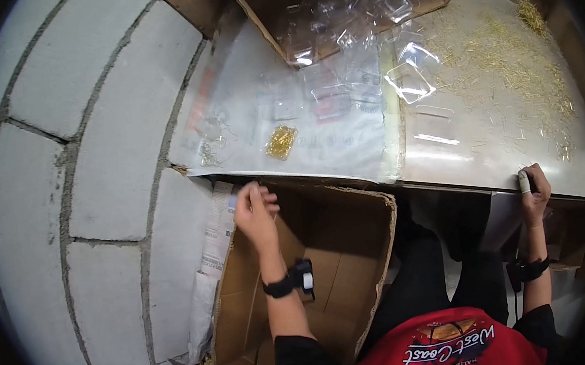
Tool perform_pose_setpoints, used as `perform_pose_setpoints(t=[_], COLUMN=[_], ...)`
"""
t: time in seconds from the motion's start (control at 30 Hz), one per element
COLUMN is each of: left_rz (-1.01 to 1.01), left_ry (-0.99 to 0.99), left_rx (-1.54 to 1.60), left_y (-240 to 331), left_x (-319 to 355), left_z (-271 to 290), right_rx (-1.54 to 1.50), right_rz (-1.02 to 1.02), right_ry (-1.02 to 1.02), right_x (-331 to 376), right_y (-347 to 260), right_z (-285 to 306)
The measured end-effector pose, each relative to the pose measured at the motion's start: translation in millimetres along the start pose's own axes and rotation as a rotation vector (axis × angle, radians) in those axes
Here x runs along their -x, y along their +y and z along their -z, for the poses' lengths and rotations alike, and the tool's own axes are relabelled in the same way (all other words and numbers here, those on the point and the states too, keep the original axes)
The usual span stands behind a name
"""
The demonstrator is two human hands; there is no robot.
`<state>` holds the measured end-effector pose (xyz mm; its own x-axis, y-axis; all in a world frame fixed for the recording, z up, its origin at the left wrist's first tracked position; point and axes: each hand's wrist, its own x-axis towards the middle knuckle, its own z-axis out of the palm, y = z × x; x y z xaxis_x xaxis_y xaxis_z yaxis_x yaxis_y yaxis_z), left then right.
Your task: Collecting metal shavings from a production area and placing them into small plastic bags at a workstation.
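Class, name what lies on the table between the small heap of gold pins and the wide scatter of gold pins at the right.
Head view: clear plastic blister trays lie between heap and scatter.

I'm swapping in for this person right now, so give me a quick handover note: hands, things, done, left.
Left hand: raised over the open cardboard box beside the table, pinching something small; can't tell what.
Right hand: resting on the table edge, fingertip taped, holding nothing visible.
On the table: small heap of gold pins, loose pins scattered right, clear plastic cases.
Done: unclear.
Left: loose pins remain unsorted.
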<state>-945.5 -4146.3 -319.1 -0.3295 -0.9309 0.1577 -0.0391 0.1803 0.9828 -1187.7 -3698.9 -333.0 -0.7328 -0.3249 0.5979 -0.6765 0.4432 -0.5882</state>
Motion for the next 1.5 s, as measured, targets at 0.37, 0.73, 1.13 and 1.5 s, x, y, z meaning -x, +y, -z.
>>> perform_pose_setpoints(t=[0.37,0.73,1.13,1.5], left_rz=[0.245,0.321,0.993,0.144], left_ry=[-0.246,-0.082,0.035,-0.617], left_rx=[-0.131,0.16,0.14,-1.119], left_y=[-2,-7,-318,-471], left_x=[-78,23,147,182], left_z=[-36,60,15,-38], right_rx=[0.045,0.099,0.216,0.296], right_rz=[-0.005,-0.054,-0.098,-0.052], right_ry=[0.072,0.037,-0.047,-0.031], right_x=[0,0,11,10], right_y=[-16,0,22,11], right_z=[1,-5,2,-3])
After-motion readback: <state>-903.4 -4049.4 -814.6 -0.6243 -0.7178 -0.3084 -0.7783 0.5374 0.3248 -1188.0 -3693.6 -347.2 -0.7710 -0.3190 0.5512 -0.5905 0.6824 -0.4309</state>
